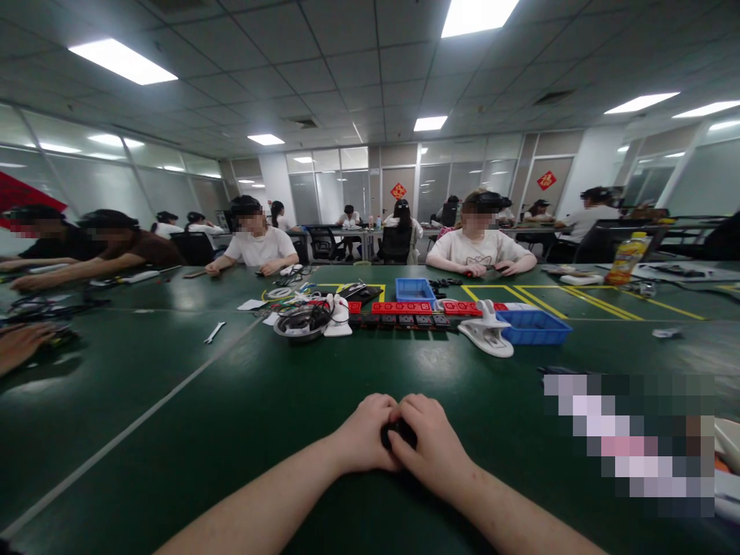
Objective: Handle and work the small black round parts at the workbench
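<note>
Handwork under way, with a small black object [406, 433] between your left hand [368, 432] and right hand [432, 441].
Both your hands are closed around it at your side of the green table [231, 416]; it isn't released yet, and your fingers hide how much is done or left. Farther across lie a wrench [214, 332], red strips [398, 307] and a blue tray [537, 337]; beyond, people [260, 245] sit under bright ceiling lights [122, 62].
</note>
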Action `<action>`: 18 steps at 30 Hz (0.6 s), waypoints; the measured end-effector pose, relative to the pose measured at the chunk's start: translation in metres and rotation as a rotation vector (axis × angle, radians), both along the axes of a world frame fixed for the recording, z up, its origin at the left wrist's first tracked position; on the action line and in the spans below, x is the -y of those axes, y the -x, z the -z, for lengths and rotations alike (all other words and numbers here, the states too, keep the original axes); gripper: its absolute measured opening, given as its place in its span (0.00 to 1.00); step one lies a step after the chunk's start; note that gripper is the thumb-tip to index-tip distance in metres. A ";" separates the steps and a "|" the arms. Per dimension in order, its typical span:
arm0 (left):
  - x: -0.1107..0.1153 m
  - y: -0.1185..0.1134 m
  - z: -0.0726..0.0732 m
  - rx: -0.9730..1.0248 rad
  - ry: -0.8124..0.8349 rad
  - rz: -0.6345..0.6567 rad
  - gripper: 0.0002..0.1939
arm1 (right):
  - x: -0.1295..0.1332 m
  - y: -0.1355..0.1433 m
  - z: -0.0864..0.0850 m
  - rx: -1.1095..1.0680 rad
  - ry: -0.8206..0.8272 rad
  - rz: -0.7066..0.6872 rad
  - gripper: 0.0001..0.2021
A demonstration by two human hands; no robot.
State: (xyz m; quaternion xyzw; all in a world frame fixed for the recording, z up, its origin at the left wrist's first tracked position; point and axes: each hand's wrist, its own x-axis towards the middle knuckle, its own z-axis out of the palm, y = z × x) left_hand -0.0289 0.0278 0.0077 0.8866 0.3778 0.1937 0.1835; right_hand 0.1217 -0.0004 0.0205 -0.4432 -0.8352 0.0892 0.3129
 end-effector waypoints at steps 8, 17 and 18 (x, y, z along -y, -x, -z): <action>-0.006 0.002 0.011 -0.002 -0.060 0.072 0.15 | 0.011 0.003 -0.001 -0.139 -0.092 -0.291 0.08; 0.002 0.001 0.001 -0.048 -0.009 0.033 0.32 | 0.011 -0.002 -0.009 -0.152 -0.115 -0.201 0.11; 0.003 0.001 -0.001 -0.049 0.000 0.016 0.36 | 0.010 -0.001 -0.008 -0.146 -0.105 -0.159 0.11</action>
